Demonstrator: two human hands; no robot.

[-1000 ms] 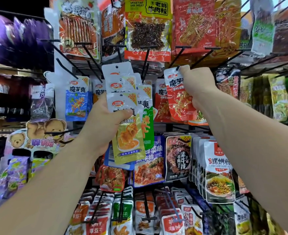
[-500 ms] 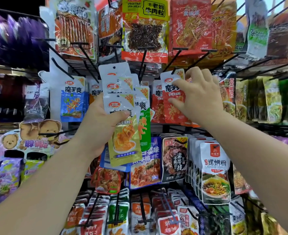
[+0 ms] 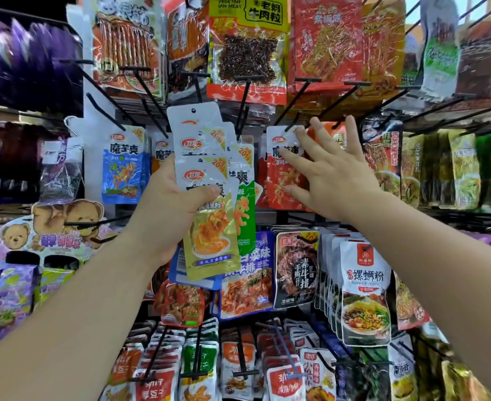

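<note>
Your left hand [image 3: 166,209] grips the fan of packets [image 3: 206,157] as before, thumb across the yellow packet [image 3: 213,238] in front. Their long axis runs up and down, tops leaning a little left, hang-holes upward. To the right, the red packet [image 3: 281,183] hangs upright on its peg [image 3: 292,126]. Your right hand [image 3: 332,176], curled on it half a second ago, now has straight, spread fingers over it; whether they touch, I cannot tell.

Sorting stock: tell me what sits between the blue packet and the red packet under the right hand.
Head view: the left hand gripping a fan of packets.
</note>
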